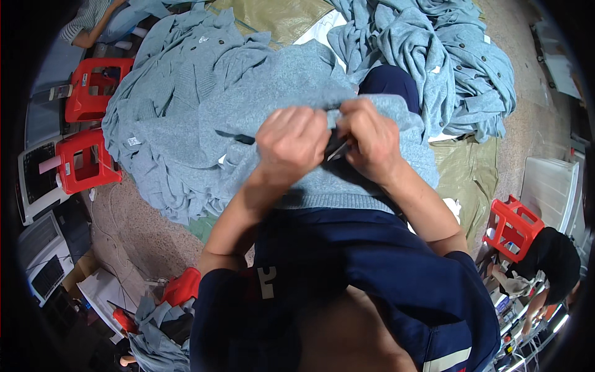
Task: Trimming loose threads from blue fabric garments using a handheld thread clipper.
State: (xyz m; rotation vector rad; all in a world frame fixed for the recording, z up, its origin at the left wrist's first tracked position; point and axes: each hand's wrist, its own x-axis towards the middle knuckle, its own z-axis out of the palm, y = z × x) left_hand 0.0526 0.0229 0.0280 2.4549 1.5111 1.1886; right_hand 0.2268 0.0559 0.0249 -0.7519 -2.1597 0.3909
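A light blue-grey knit garment (217, 108) is spread across my lap, its ribbed hem (338, 201) lying close to my body. My left hand (291, 139) is closed in a fist on the knit near the middle. Beside it, my right hand (370, 137) is also closed, pinching the cloth with thumb and forefinger. A small pointed metal blade (338, 151) juts out from under the right fingers; the rest of that tool is hidden in the palm. A dark fold shows between the two hands, and the fingertips are slightly blurred.
More blue-grey buttoned cardigans (471, 80) are heaped at the far right on an olive tarp (468, 180). Red stools (93, 161) stand at the left, and another red stool (514, 228) at the right. People sit nearby at the far left and the lower right.
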